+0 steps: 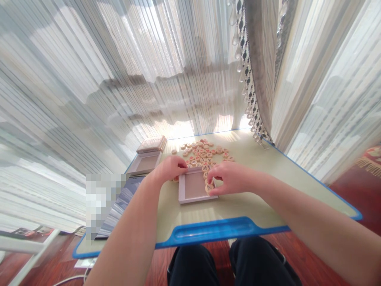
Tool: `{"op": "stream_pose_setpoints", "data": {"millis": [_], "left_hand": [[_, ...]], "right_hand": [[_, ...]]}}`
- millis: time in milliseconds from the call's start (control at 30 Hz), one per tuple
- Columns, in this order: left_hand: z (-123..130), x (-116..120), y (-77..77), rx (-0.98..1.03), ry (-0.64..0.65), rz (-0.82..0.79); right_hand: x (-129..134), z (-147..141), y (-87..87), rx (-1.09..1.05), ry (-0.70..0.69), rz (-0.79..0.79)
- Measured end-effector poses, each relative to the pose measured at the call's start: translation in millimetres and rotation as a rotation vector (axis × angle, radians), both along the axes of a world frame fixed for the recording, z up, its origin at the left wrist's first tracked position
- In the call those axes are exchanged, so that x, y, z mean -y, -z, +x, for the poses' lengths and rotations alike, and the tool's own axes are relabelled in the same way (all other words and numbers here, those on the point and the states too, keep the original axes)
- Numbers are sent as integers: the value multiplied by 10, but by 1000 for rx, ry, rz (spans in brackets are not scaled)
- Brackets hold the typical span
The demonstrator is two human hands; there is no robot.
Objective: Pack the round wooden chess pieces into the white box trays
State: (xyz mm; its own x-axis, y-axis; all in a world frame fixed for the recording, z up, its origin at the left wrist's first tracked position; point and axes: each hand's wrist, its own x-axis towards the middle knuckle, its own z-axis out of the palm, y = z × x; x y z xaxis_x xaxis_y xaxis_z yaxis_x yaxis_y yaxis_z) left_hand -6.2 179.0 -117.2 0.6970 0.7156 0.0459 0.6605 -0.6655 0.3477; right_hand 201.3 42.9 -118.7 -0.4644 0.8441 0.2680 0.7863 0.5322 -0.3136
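Tan round pieces (209,155) carry red or dark characters

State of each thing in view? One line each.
Near box: open side up, round pieces lined along its right side.
Loose pieces: scattered on the table, beyond the box.
Far-left tray: open side up.
Pale curtain: drawn across behind the table.
Left hand: fingers bent, at the near box's far-left corner.
Right hand: fingers bent at the nearest round piece; grip unclear.
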Motion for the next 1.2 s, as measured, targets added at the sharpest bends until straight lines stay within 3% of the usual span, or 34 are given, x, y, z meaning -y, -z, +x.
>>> {"op": "stream_pose_setpoints", "data": {"millis": [567,1000,1100,1200], "left_hand": [[-8,54,-4,-23,-30,50],[2,112,-54,1,-16,65],[-36,79,-135,108,-111,82],[-121,-37,-195,413,-364,177]], "right_hand": [[26,47,-16,78,5,13],[42,25,-53,14,-45,-78],[37,38,-72,-44,-39,-75],[-14,73,-76,-93,75,0]]}}
